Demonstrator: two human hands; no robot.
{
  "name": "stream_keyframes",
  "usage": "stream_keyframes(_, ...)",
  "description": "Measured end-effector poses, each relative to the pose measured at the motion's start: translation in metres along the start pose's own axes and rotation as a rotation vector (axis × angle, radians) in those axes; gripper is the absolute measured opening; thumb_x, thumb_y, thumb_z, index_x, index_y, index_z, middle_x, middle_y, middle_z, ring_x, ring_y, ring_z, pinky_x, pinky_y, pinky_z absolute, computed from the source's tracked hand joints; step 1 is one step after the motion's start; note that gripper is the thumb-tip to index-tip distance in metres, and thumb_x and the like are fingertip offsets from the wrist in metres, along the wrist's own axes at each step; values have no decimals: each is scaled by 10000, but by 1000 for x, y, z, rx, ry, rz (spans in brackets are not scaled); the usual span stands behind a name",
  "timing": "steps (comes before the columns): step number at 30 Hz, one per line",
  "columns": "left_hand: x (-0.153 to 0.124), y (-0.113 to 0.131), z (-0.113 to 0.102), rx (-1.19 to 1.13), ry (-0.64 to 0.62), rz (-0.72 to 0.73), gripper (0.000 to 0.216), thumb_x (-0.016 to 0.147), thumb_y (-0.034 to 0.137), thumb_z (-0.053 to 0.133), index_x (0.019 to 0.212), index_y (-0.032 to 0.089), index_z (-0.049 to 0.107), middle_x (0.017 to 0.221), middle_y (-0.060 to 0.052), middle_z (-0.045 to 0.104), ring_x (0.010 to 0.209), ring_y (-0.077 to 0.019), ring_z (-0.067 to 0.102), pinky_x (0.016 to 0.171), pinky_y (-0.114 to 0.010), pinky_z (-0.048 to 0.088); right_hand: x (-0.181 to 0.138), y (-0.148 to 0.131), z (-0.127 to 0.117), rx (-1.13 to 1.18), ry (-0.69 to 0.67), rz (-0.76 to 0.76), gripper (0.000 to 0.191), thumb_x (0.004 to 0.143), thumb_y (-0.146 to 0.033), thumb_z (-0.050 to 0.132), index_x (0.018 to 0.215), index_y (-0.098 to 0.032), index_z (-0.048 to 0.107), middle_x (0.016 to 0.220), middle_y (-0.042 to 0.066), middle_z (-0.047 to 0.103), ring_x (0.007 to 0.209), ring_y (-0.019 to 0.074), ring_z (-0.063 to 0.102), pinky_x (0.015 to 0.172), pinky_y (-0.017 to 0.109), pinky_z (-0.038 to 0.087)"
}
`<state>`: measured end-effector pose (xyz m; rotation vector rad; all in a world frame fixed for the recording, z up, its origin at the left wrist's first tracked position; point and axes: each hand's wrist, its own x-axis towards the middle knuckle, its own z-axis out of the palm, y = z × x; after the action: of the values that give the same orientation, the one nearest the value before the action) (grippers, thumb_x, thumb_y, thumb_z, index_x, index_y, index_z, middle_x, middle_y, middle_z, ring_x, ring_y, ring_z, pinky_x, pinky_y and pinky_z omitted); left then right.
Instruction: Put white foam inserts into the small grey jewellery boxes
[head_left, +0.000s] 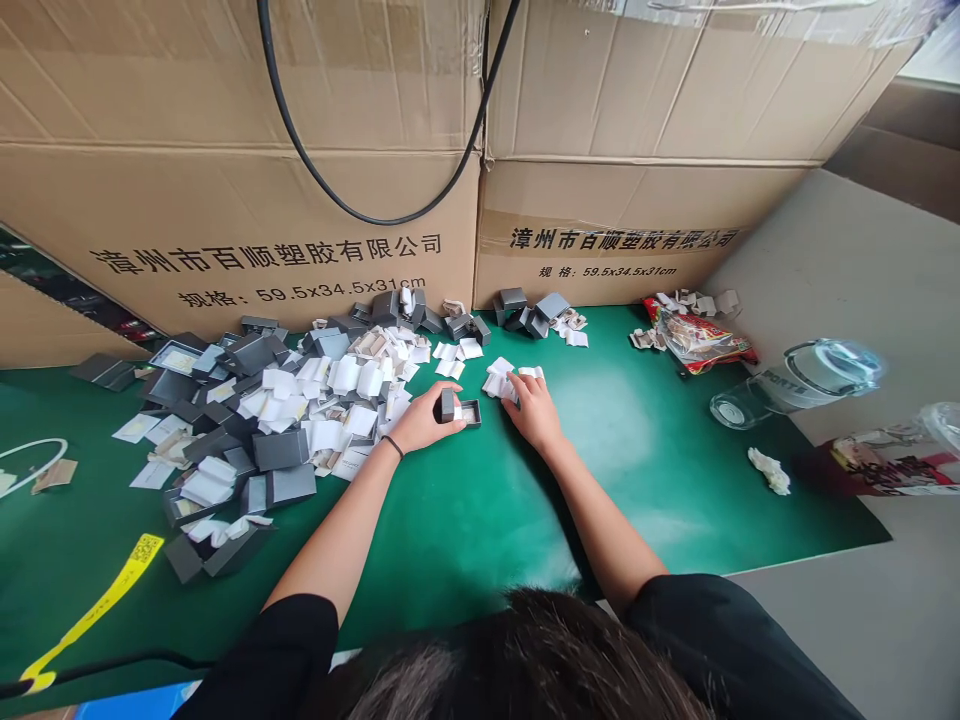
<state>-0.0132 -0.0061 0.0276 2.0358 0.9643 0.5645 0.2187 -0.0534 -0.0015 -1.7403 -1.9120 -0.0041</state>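
My left hand [424, 420] is closed around a small dark grey box [471, 413], its open tray facing up with a pale inside. Part of that box is hidden by the fingers. On the green tabletop to the right, my right hand [534, 412] has its fingers on several folded white paper pieces [498, 378]; whether it grips one is hard to see. Beside my left hand spreads a heap of grey boxes [281, 450] mixed with white inserts [345, 375].
Large cardboard cartons [300, 200] wall off the back, with a black cable [375, 218] hanging before them. At the right are a red snack bag [694, 340], a clear bottle [795, 380], a crumpled tissue [769, 471] and a cup [900, 450]. A yellow tag [101, 605] lies front left.
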Motion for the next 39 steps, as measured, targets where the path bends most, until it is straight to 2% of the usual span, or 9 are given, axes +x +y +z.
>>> stream_keyframes(4,-1,3,0,10,12,16,515,706,419,635,1154,242,454,1002,-21,598,775,-157,585,700,-285,469,1,-11,-3,106,42,-183,442,843,-197,505,1284,-223,480,1183,96,556,1037,267,492,912,472,460)
stream_keyframes(10,0,4,1,58,48,10,430,693,412,644,1053,215,515,1043,-38,607,818,-171,588,732,-303,476,7,-20,-1,200,171,-220,367,869,-237,503,1235,-206,515,1162,108,566,1056,238,504,919,426,458)
stream_keyframes(13,0,1,3,63,53,-1,497,698,408,643,1134,217,498,1022,-38,611,850,-188,598,759,-319,482,7,-20,-2,216,183,-235,361,867,-230,505,1227,-203,522,1167,111,567,1067,239,508,918,421,457)
stream_keyframes(16,0,-1,5,55,63,21,613,702,384,644,1257,222,439,1034,-43,617,907,-204,602,817,-336,479,4,-20,0,191,121,-261,378,862,-204,494,1239,-221,514,1198,102,560,1086,245,506,947,453,436)
stream_keyframes(19,0,-2,5,47,72,42,673,704,372,645,1314,216,406,1091,-58,614,956,-214,599,878,-351,465,4,-21,3,176,102,-245,387,855,-194,495,1241,-209,514,1202,103,561,1100,245,496,958,452,431)
stream_keyframes(25,-1,2,5,15,61,37,750,731,385,623,1397,224,318,1043,-36,632,987,-212,600,939,-360,447,7,-24,6,174,88,-148,394,858,-218,499,1251,-204,517,1212,100,555,1111,242,483,963,423,439)
stream_keyframes(30,-1,3,6,14,55,44,726,712,362,643,1367,199,376,1046,-40,641,975,-208,605,935,-357,456,8,-31,12,222,64,-115,411,864,-241,493,1275,-229,497,1231,95,545,1123,246,483,965,442,438)
stream_keyframes(35,-1,6,5,28,62,25,723,699,370,656,1354,191,408,1174,-61,615,1090,-242,567,985,-376,422,9,-39,16,284,79,-95,409,850,-229,514,1259,-222,510,1216,91,555,1114,236,493,957,408,453)
stream_keyframes(39,0,6,4,25,20,14,749,691,377,659,1369,193,398,1207,-56,608,1154,-259,533,1010,-378,399,10,-42,17,320,77,-41,411,836,-222,527,1246,-225,516,1191,91,565,1099,227,509,926,383,477)
